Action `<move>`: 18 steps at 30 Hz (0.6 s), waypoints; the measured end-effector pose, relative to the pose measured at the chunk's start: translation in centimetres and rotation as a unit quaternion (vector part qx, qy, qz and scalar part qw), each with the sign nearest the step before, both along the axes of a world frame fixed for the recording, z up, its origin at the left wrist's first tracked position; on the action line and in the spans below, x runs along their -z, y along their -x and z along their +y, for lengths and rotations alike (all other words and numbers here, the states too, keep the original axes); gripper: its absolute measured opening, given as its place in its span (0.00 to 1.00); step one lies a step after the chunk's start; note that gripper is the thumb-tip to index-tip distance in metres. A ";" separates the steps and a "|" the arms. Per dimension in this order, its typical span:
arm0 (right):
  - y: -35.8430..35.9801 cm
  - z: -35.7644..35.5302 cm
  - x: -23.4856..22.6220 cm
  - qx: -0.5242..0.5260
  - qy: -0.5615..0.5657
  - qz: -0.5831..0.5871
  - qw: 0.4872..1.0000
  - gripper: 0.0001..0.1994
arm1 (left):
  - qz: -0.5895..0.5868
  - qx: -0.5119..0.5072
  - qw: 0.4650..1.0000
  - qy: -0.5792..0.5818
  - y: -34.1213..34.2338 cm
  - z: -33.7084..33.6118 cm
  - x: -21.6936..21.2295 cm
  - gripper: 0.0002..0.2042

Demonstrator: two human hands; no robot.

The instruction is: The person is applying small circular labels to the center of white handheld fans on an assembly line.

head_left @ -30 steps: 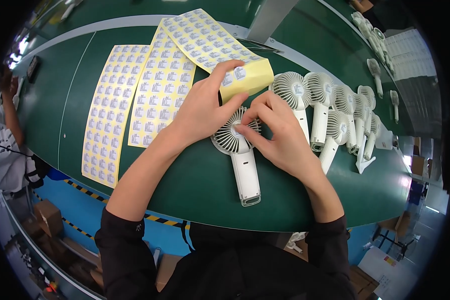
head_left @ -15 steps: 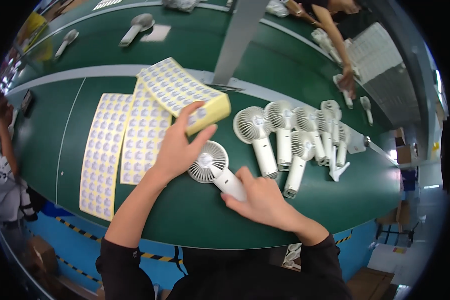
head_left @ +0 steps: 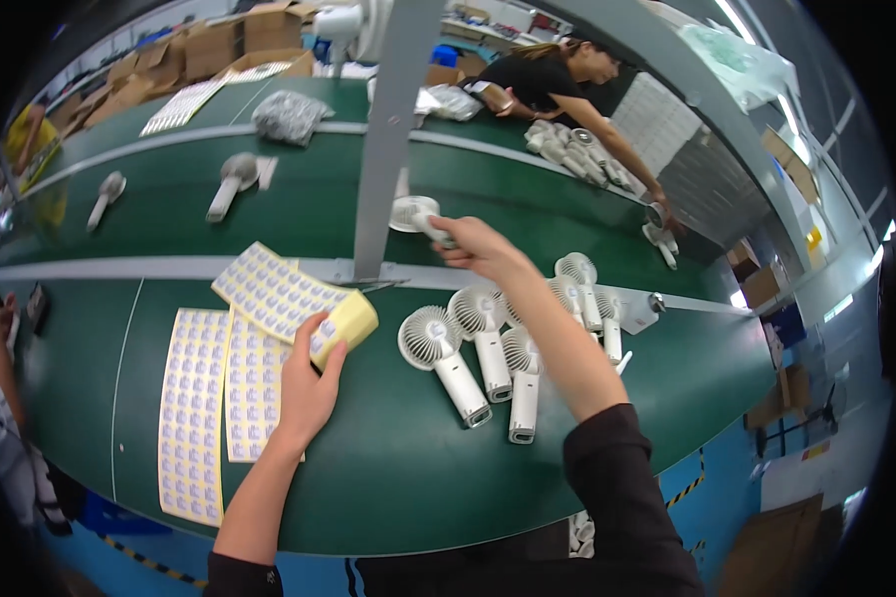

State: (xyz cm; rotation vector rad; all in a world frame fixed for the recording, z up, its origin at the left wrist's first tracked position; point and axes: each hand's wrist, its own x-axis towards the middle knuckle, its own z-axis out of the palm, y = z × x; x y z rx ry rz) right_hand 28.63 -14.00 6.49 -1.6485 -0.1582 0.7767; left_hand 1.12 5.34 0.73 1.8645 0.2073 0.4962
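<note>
Our right hand grips a white handheld fan by its handle, out over the far green surface; whether it rests there, we cannot tell. We judge it light, stiff and smooth, its round head more fragile than the handle, the better hold. Our left hand grasps a yellow-backed sticker sheet, thin and curling. Rib-caged fans lie nearby.

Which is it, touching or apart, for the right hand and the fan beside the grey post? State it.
Touching: the head view shows the right hand gripping the fan by its handle.
</note>
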 end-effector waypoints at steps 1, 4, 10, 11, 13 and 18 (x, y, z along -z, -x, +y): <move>-1.3 1.4 1.2 0.026 -0.048 0.015 0.998 0.15 | -0.027 -0.005 0.999 -0.033 -0.2 0.0 0.4 0.21; -1.8 5.0 1.6 0.090 -0.201 0.024 0.975 0.16 | -0.011 -0.008 1.000 -0.026 0.1 0.2 0.5 0.21; 2.2 5.0 0.8 0.112 -0.008 -0.200 0.973 0.17 | 0.036 -0.009 0.999 -0.022 0.2 -0.1 -0.8 0.19; 3.4 4.6 0.7 0.111 -0.007 -0.199 0.974 0.17 | 0.038 -0.009 0.999 -0.016 0.3 0.0 -0.8 0.19; 6.5 3.6 0.2 0.092 -0.024 -0.324 0.941 0.13 | 0.040 -0.004 0.999 -0.010 0.3 0.0 -1.2 0.17; 16.2 2.7 1.4 0.029 -0.050 -0.408 0.911 0.08 | 0.015 -0.007 0.999 -0.041 0.2 -0.5 -0.9 0.14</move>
